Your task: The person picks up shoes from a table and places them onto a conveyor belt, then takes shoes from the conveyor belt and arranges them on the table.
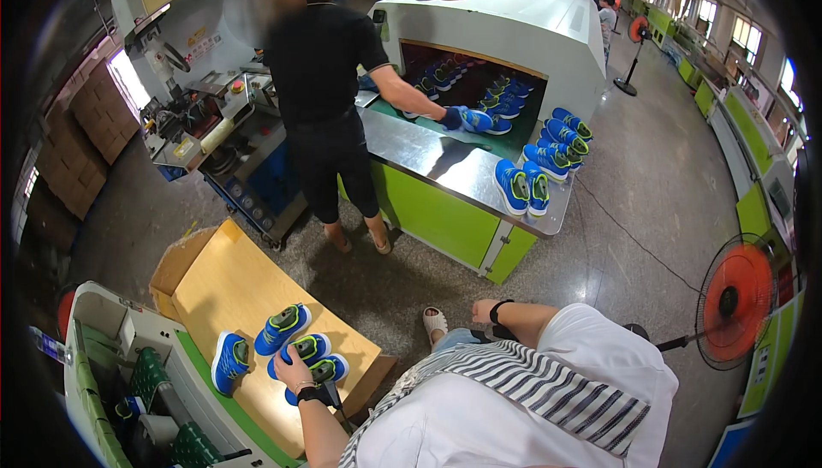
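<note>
My left hand [294, 373] is at a blue sneaker [310, 347] on a wooden board [244, 268], its fingers closed over the toe end. The sneaker has a lime collar and a white sole. Close beside it are a second blue sneaker [329, 369], partly behind my wrist, and another blue sneaker [283, 328] farther off. One more blue sneaker [229, 363] lies to the left. My right hand [485, 310] hangs in front of my body with a black band at the wrist; its fingers look curled, and nothing shows in them.
Ahead, a person in black [321, 65] holds a blue sneaker [473, 119] at a white machine's opening. Several sneakers stand on its metal table [428, 153]. A green-edged machine [184, 357] borders the board on the left. An orange fan [732, 301] stands at right.
</note>
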Tool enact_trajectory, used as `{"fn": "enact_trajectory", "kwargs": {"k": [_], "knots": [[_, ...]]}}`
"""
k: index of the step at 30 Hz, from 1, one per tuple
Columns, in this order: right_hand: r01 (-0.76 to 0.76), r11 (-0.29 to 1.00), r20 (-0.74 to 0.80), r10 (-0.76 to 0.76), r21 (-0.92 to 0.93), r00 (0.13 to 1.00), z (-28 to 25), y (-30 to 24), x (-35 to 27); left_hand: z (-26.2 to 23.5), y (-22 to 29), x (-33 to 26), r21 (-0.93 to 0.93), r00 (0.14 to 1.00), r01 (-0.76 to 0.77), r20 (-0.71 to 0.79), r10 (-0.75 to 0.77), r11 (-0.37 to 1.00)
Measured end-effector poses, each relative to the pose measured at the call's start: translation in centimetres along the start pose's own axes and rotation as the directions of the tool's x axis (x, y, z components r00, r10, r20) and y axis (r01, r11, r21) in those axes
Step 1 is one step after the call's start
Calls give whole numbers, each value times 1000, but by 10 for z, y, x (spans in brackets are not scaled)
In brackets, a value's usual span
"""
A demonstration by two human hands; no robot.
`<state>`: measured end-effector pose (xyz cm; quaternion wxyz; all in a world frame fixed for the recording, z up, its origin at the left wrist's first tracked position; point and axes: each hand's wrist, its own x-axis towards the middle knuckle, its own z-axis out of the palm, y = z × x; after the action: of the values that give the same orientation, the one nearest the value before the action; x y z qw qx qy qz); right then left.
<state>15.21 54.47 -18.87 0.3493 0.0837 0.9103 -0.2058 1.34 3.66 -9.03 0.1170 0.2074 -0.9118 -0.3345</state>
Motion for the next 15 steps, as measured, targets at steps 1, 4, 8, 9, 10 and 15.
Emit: {"fn": "enact_trajectory", "kwargs": {"k": [1,4,8,9,10,15], "knots": [[4,1000,-23,-5,-8,1000,0,-1,-1,0,0,0,0,1000,0,0,0,1000],[-10,999,86,13,-44,996,-2,-1,-7,0,2,-1,4,1000,4,-7,-4,1000],[0,1000,-9,0,-24,1000,17,14,8,-5,8,-4,-4,1000,2,22,-2,1000],[-5,1000,-4,5,-11,1000,20,17,11,-6,8,-4,-3,1000,-2,22,2,1000],[-7,1000,1,7,1,1000,19,14,10,-4,5,-4,-2,1000,-1,20,1,1000],[-49,999,38,48,21,998,16,7,9,1,-3,-1,3,1000,2,-2,-2,1000]]}}
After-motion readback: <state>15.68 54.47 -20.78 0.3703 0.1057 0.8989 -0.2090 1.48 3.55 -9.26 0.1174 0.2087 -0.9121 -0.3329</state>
